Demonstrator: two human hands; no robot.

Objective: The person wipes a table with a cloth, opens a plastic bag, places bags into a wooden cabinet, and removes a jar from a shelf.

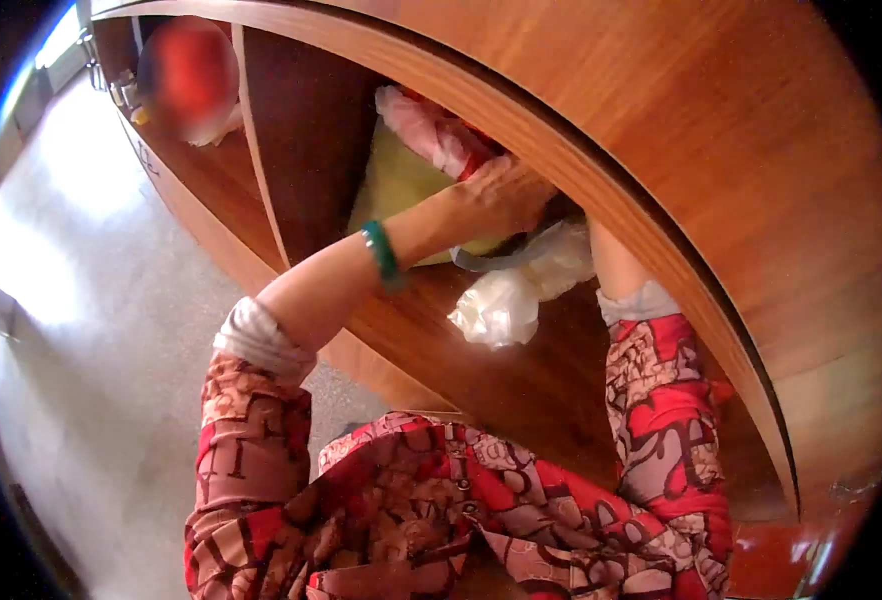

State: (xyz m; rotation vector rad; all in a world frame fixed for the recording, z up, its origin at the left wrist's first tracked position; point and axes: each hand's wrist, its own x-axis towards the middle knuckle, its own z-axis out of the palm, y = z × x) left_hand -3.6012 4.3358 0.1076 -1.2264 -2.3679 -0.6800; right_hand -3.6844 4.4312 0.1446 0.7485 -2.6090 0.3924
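Observation:
My left hand (509, 195), with a green bangle (381, 252) on its wrist, reaches into a wooden compartment. Its fingers are bent inward and mostly hidden by the overhanging top, so their grip does not show. Right beside its knuckles lies a crumpled pink and red plastic bag (429, 132), on or against a yellow-green surface (401, 172). Below the hand are a grey-blue curved strip (506, 255) and a bunched white plastic bag (501, 308). My right forearm goes in under the top near that white bag; the hand itself is hidden.
The curved wooden top (641, 110) overhangs the compartment. An upright divider (261, 160) separates it from a left section holding a blurred red object (191, 70). Small items (129, 95) are by the far left edge. Grey floor (111, 260) lies to the left.

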